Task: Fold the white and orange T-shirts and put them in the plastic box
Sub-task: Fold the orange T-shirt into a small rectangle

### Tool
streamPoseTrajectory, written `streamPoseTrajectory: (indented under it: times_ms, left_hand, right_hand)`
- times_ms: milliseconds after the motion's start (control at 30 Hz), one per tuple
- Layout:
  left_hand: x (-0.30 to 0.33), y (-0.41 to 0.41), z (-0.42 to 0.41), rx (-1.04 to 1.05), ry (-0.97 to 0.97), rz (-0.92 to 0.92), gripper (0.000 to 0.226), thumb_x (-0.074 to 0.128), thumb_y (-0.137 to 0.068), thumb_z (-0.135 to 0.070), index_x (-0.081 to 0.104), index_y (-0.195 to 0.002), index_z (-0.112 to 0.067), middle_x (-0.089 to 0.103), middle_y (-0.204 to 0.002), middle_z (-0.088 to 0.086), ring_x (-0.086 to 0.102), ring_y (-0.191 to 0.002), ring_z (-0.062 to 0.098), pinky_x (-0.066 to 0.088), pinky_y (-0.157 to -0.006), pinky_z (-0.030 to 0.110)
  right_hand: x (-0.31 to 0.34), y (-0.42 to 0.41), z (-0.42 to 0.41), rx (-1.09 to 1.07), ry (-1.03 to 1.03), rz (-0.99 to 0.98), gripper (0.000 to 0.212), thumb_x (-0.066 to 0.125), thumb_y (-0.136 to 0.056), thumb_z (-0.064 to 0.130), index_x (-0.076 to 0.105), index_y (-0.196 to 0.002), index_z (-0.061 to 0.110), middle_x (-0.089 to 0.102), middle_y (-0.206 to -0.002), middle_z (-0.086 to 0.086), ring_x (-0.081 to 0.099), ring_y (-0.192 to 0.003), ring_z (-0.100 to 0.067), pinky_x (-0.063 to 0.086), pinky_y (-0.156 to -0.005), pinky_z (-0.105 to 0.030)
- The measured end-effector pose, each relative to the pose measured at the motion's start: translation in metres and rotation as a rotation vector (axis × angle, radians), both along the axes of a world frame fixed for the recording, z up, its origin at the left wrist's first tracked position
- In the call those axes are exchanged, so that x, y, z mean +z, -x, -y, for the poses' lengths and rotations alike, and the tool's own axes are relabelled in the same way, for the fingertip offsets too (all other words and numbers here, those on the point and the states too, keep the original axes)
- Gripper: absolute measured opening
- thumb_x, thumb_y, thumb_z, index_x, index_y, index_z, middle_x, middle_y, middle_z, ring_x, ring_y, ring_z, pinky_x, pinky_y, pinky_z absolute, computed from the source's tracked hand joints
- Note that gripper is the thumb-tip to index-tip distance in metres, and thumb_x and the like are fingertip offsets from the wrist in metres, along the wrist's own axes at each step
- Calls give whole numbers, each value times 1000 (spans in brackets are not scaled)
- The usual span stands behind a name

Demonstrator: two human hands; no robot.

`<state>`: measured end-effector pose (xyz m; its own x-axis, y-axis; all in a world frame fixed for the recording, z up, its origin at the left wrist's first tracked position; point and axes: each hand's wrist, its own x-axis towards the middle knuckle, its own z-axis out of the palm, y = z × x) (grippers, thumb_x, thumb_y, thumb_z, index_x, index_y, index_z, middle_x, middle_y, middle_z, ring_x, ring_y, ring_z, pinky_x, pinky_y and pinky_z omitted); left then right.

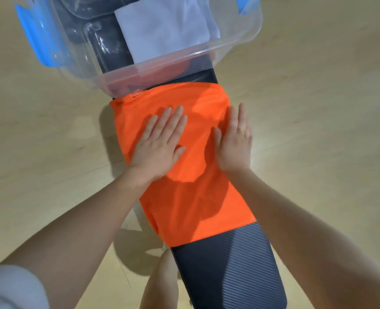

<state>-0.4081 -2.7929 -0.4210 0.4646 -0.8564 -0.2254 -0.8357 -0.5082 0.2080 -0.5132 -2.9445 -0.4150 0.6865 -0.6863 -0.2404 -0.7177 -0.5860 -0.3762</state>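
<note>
The bright orange fabric T-shirt (191, 166) lies lengthwise on the narrow dark ribbed padded bench (236, 270), folded into a long strip whose far end reaches the near wall of the box and whose sides hang a little over both long edges of the bench. The left hand (160, 143) lies flat on it, fingers straight and together, palm down near the left edge, gripping nothing. The right hand (236, 141) is flat too, fingers straight, pressing along the right edge of the strip, holding nothing either. Looks like smoothing, with the cross fold yet to come.

Beyond it, the clear plastic box with blue clip handles (153, 63) sits on the far end of the bench, and the folded white T-shirt (169, 30) already rests inside, towards its right side. So I'd call it past halfway: white one done, orange one partly folded, needing shortening and then placing in the box. Light wooden floor (39, 152) all round.
</note>
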Motion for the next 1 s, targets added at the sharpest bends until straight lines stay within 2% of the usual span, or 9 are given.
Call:
streamPoseTrajectory:
  times_ms: [67, 167, 300, 400, 567, 733, 867, 933, 1000]
  left_hand:
    - [-5, 13, -7, -121, -50, 9, 69, 32, -86, -48, 23, -144, -11, 29, -152, 8, 18, -138, 22, 12, -112, 38]
    - [-6, 15, -11, -17, -121, -30, 75, 23, -86, -56, 17, -147, -13, 18, -156, 9, 16, -143, 23, 5, -113, 36]
    - [0, 3, -9, 123, -162, -74, 72, 28, -93, -54, -5, -148, -21, -14, -156, 8, -9, -145, 23, -5, -116, 37]
    - [10, 1, -5, 103, -196, -102, 71, 35, -94, -46, 0, -149, -18, -13, -156, 12, -7, -145, 27, 1, -116, 40]
    - [34, 11, -12, 91, -191, -128, 61, 48, -93, -32, 27, -144, -6, 9, -155, 19, 12, -143, 35, 12, -116, 44]
    - [79, 29, -37, 94, -326, -168, 54, 40, -96, -37, 32, -142, -10, 7, -156, 15, 7, -144, 31, 10, -117, 36]
    - [121, 36, -66, 70, -273, -212, 51, 44, -95, -34, 39, -138, -7, 19, -153, 19, 15, -141, 33, 15, -116, 37]
    - [134, 33, -78, 10, -296, -205, 51, 44, -95, -34, 39, -138, -8, 21, -153, 17, 16, -141, 32, 16, -115, 37]
    - [142, 25, -86, -15, -325, -214, 50, 44, -95, -33, 38, -138, -8, 21, -153, 16, 18, -141, 32, 16, -114, 37]
  right_hand:
    - [-5, 35, -35, 146, 36, -81, 63, 32, -93, 46, 23, -146, 14, 22, -155, -13, 19, -142, -30, 13, -113, -44]
    - [-13, 82, -51, 232, 113, -215, 63, 29, -92, 50, 19, -147, 21, 24, -154, -9, 16, -141, -27, 12, -112, -46]
    - [-5, 134, -51, -63, -39, -355, 68, 9, -87, 56, -10, -146, 28, 0, -159, -3, 3, -146, -24, 2, -118, -44]
    - [8, 165, -56, -159, -188, -422, 70, 6, -87, 58, -14, -146, 26, -10, -158, -1, -1, -146, -22, 3, -119, -41]
    - [43, 168, -51, -153, -233, -462, 63, 28, -98, 42, -2, -149, 23, -9, -158, -6, 1, -146, -27, 7, -118, -41]
    - [87, 162, -96, -258, -250, -299, 48, 39, -95, 27, 34, -138, 9, 30, -148, -15, 24, -137, -31, 25, -111, -43]
    - [109, 162, -153, -593, -531, -101, 29, 41, -94, 21, 50, -117, 5, 53, -122, -16, 46, -115, -33, 40, -92, -38]
    - [118, 161, -176, -791, -672, 39, 19, 39, -95, 19, 55, -100, 9, 59, -104, -10, 53, -100, -27, 37, -80, -31]
    - [125, 162, -193, -908, -729, 108, 17, 40, -95, 18, 55, -90, 13, 57, -91, -7, 51, -94, -25, 36, -78, -31]
